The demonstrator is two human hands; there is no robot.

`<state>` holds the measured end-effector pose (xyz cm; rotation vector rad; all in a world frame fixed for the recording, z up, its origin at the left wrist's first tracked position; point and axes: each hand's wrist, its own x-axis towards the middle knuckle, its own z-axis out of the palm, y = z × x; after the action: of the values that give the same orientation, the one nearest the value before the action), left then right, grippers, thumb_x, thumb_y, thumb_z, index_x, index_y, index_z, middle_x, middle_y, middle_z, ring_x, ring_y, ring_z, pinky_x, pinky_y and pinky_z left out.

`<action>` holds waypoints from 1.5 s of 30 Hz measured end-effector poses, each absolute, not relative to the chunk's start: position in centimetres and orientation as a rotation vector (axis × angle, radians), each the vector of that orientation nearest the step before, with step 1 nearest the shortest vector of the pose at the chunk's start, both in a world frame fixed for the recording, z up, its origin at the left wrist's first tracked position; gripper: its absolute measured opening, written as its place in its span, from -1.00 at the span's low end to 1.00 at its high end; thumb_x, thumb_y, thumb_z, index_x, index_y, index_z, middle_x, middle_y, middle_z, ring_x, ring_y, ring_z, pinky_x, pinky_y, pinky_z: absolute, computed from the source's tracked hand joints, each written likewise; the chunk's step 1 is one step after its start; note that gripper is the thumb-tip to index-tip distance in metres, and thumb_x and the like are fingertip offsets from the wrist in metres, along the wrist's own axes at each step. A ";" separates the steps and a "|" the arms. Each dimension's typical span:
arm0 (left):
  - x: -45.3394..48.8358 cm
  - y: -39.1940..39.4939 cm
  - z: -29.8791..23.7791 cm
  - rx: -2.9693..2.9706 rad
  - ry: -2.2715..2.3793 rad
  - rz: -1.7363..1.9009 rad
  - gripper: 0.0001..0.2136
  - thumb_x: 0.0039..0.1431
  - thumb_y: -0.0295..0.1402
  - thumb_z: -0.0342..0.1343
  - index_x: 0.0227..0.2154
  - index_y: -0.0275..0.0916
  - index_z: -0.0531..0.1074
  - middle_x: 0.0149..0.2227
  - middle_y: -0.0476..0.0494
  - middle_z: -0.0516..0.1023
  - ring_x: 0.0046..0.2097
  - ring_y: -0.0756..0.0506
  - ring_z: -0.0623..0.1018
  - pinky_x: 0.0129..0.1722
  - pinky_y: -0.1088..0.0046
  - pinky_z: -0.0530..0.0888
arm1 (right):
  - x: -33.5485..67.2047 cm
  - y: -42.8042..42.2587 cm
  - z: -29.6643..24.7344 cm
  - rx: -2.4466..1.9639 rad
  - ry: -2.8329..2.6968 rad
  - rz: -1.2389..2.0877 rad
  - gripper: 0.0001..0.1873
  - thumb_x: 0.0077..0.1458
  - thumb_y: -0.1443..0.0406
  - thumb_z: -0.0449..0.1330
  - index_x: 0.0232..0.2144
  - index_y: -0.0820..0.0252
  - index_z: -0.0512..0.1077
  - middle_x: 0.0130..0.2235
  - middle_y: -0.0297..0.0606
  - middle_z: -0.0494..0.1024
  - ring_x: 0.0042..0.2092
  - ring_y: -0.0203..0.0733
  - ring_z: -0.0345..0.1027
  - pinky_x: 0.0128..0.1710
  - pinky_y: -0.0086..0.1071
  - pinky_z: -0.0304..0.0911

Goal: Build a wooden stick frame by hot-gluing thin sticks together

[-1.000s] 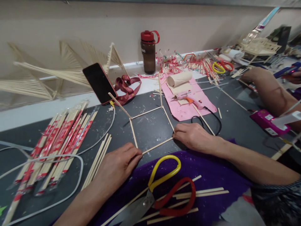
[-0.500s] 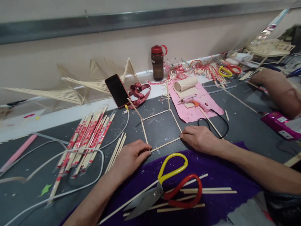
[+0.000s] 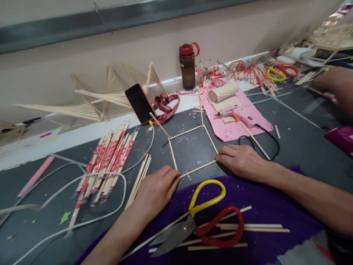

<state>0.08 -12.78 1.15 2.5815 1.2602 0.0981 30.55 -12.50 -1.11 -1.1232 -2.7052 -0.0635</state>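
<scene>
A square frame of thin wooden sticks (image 3: pixel 196 169) lies on the dark table, with two more sticks standing up from its far corners. My left hand (image 3: pixel 160 182) pinches the near left corner, fingers closed. At the near right corner, the fingers of my right hand (image 3: pixel 234 158) are closed on the frame too. Closer to me, scissors (image 3: pixel 189 224) with one yellow and one red handle lie spread on purple cloth (image 3: pixel 264 198), over several loose sticks (image 3: pixel 259 229). A few bare sticks (image 3: pixel 139 178) rest beside my left hand.
Wrapped chopsticks (image 3: pixel 106 162) lie left under a white cable (image 3: pixel 124 184). A leaning phone (image 3: pixel 138 103), a bottle (image 3: pixel 187 70) and string-like stick structures (image 3: pixel 91 95) stand behind. A pink glue gun (image 3: pixel 242 118) rests on pink paper (image 3: pixel 220 132). Another person's hand (image 3: pixel 331 82) is at far right.
The view has shifted, so most things appear slightly further right. Both my hands stay at the frame's near corners. The left fingers look more closely pressed together.
</scene>
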 end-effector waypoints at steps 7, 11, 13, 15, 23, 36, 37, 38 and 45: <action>0.9 -13.9 1.1 2.850 1.273 0.053 -0.83 0.22 -0.44 -0.07 -0.36 -0.21 0.44 -0.43 -0.04 0.43 -0.39 -0.03 0.45 -0.46 0.48 0.31 | 30.0 -12.6 -1.0 -1.131 -2.726 -0.142 -0.81 0.19 0.42 0.01 -0.31 0.24 0.43 -0.36 -0.24 0.41 -0.35 -0.26 0.17 -0.38 -0.39 0.00; 1.6 -14.1 1.1 2.924 1.323 0.100 -0.84 0.19 -0.45 -0.04 -0.44 -0.22 0.41 -0.47 -0.03 0.41 -0.41 -0.04 0.43 -0.48 0.46 0.27 | 29.5 -12.5 -1.0 -1.124 -2.708 -0.205 -0.81 0.17 0.42 0.01 -0.42 0.24 0.40 -0.41 -0.27 0.39 -0.42 -0.28 0.10 -0.42 -0.38 -0.07; 1.9 -14.2 1.1 2.946 1.356 0.121 -0.84 0.18 -0.46 -0.03 -0.47 -0.22 0.40 -0.48 -0.03 0.41 -0.44 -0.03 0.41 -0.48 0.45 0.25 | 29.3 -12.4 -1.0 -1.123 -2.701 -0.218 -0.80 0.16 0.41 0.01 -0.46 0.25 0.38 -0.42 -0.26 0.38 -0.42 -0.28 0.09 -0.44 -0.38 -0.11; 2.1 -14.3 1.0 2.966 1.392 0.140 -0.84 0.17 -0.46 -0.02 -0.49 -0.21 0.38 -0.50 -0.03 0.40 -0.47 -0.03 0.40 -0.49 0.44 0.23 | 29.2 -12.2 -1.0 -1.118 -2.698 -0.223 -0.80 0.16 0.41 0.01 -0.48 0.25 0.36 -0.42 -0.25 0.38 -0.42 -0.28 0.09 -0.45 -0.38 -0.13; 2.0 -14.7 0.6 3.044 1.443 0.172 -0.85 0.14 -0.45 0.01 -0.53 -0.18 0.36 -0.53 -0.01 0.37 -0.48 -0.06 0.38 -0.49 0.39 0.21 | 29.3 -11.9 -1.2 -1.096 -2.683 -0.227 -0.81 0.14 0.40 0.01 -0.48 0.24 0.36 -0.44 -0.27 0.38 -0.43 -0.28 0.10 -0.46 -0.37 -0.13; 1.8 -14.7 0.4 3.074 1.407 0.186 -0.86 0.16 -0.46 0.00 -0.47 -0.20 0.40 -0.51 -0.01 0.38 -0.44 -0.04 0.38 -0.45 0.39 0.23 | 29.3 -11.9 -0.9 -1.096 -2.713 -0.222 -0.80 0.16 0.39 -0.01 -0.46 0.24 0.36 -0.43 -0.27 0.38 -0.45 -0.30 0.09 -0.47 -0.37 -0.14; 1.8 -14.7 0.4 3.078 1.406 0.190 -0.86 0.16 -0.46 0.00 -0.47 -0.20 0.40 -0.52 -0.01 0.38 -0.44 -0.04 0.38 -0.45 0.39 0.23 | 29.3 -11.9 -0.9 -1.095 -2.714 -0.223 -0.80 0.16 0.40 -0.01 -0.46 0.25 0.36 -0.43 -0.27 0.38 -0.45 -0.30 0.10 -0.47 -0.37 -0.14; 1.8 -14.7 0.4 3.081 1.407 0.193 -0.86 0.16 -0.46 0.00 -0.47 -0.20 0.41 -0.52 -0.01 0.38 -0.44 -0.04 0.38 -0.45 0.39 0.23 | 29.3 -11.9 -0.9 -1.095 -2.714 -0.224 -0.80 0.16 0.40 -0.01 -0.46 0.25 0.36 -0.43 -0.27 0.38 -0.45 -0.30 0.10 -0.47 -0.37 -0.14; 2.0 -14.7 0.6 3.083 1.410 0.137 -0.83 0.17 -0.48 -0.02 -0.49 -0.19 0.38 -0.52 -0.02 0.37 -0.43 -0.05 0.38 -0.45 0.38 0.23 | 29.3 -11.9 -0.9 -1.105 -2.717 -0.233 -0.82 0.15 0.39 0.00 -0.45 0.25 0.37 -0.43 -0.27 0.38 -0.45 -0.31 0.10 -0.48 -0.36 -0.16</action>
<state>2.03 -14.72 0.65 3.0829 1.4098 0.1369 29.35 -11.93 -0.94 -1.1054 -2.7167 -0.2332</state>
